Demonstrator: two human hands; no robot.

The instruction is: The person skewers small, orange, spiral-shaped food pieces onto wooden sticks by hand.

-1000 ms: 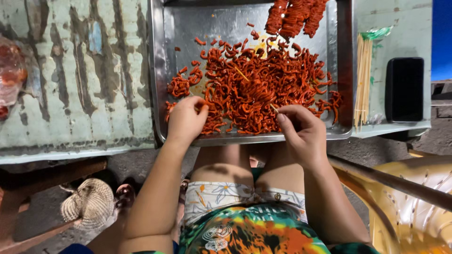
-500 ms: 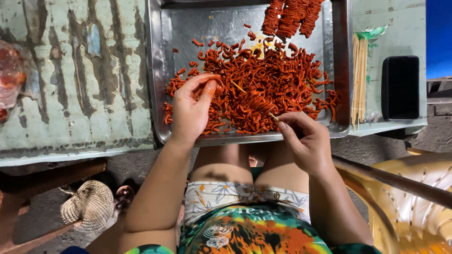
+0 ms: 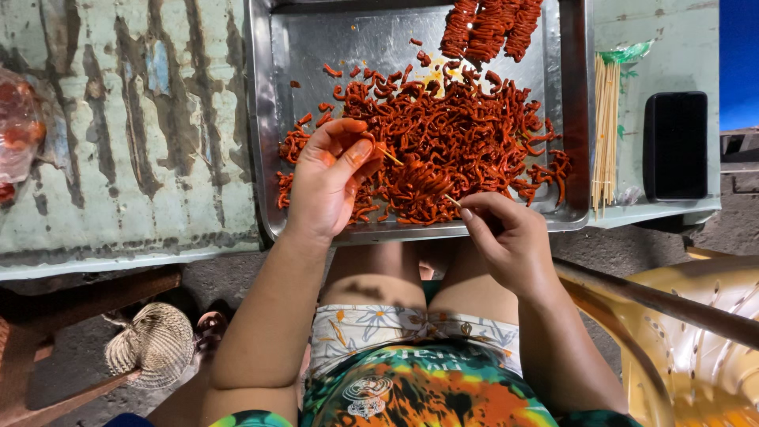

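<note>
Right now both hands work over a metal tray [image 3: 265, 158] set on a worn, paint-flaked pale green worktop [image 3: 142, 119]. Left hand [image 3: 328, 182] is at the tray's near-left part, thumb and fingers pinched on a bit of the red-orange curled strips [image 3: 458, 134] and touching the far tip of a thin wooden skewer [image 3: 419, 183]. Right hand [image 3: 506, 237] is just over the tray's near rim, fingers pressed together on the skewer's near end. Skewer's long axis runs diagonally, from near-right up to far-left; its middle is packed with threaded strips, with bare wood at both ends. Loose strips are heaped across the tray centre and right. Finished loaded skewers [image 3: 490, 28] lie at the tray's far edge, roughly pointing away from the person. Just right of the tray, a bundle of bare skewers [image 3: 606, 126] lies lengthwise front to back, a green wrapper at its far end. Beside that, a flat black rectangular device [image 3: 674, 145]. Clear plastic bag [image 3: 16, 134] with reddish contents at the far left edge. Yellow plastic chair [image 3: 696, 332] at lower right.
</note>
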